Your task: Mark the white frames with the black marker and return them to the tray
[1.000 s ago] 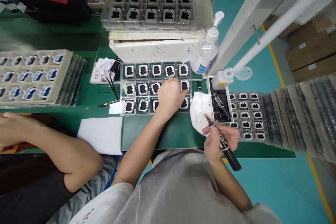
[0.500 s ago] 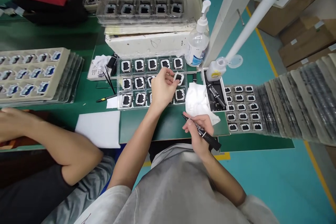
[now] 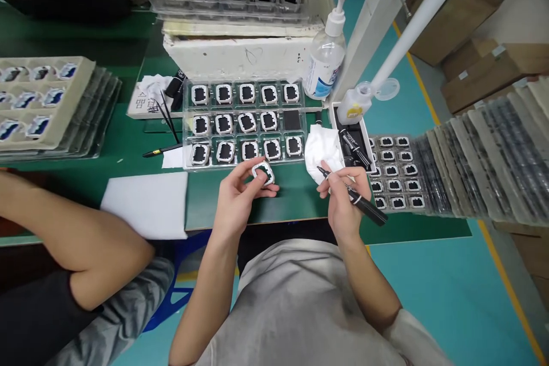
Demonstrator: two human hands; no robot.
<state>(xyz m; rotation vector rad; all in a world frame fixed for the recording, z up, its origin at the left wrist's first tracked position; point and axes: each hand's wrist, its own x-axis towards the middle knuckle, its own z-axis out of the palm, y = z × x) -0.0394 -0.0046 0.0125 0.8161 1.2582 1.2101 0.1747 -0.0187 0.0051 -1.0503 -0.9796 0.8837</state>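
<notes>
My left hand point(image 3: 240, 191) pinches a small silver square frame point(image 3: 263, 173) with rounded corners and an open middle, just in front of a clear plastic tray point(image 3: 281, 164). Similar frames with black showing in their middles sit in the tray's pockets; one pocket point(image 3: 292, 120) in the middle row, far right, has no frame and shows a dark base. My right hand point(image 3: 346, 197) grips a black marker pen point(image 3: 366, 206), its uncovered tip pointing up and left. Beside that tip lies a crumpled white tissue point(image 3: 321, 151).
A clear pump bottle point(image 3: 326, 57) and a small flip-top bottle point(image 3: 354, 104) stand behind, near a box of markers point(image 3: 355, 148). Tweezers point(image 3: 168, 117) lie left of the tray. Stacked trays point(image 3: 472, 154) extend right. A co-worker's arm point(image 3: 72, 217) rests at the left.
My left hand has lifted the frame out of the tray's right-hand pocket and brought it toward me. My right hand has moved slightly right and up with the marker. The view has shifted a little.
</notes>
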